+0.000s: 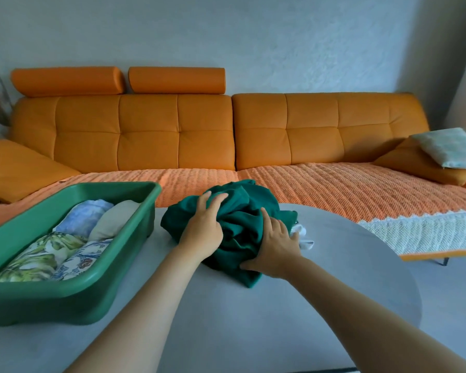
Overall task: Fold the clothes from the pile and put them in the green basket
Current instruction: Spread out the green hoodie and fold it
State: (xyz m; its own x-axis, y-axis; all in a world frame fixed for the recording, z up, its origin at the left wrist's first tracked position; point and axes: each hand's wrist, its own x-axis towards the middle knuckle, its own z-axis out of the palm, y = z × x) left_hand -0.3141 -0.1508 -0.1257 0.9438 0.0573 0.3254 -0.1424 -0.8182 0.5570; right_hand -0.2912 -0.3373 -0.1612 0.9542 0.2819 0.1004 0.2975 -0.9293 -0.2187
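A crumpled dark green garment [242, 211] lies in a heap on the grey round table [253, 319]. My left hand [203, 227] grips its left side, fingers curled into the cloth. My right hand [275, 247] grips its right side, thumb under the lower edge. A bit of white cloth [301, 235] sticks out from beneath the heap on the right. The green basket [73, 289] stands at the table's left and holds several folded clothes: a light blue one, a beige one and two with leaf and flower prints.
An orange sofa [205, 130] with a woven orange throw [334, 184] runs behind the table. A pale patterned pillow [447, 146] lies on an orange cushion at its right end. The table's curved right edge drops to a grey floor.
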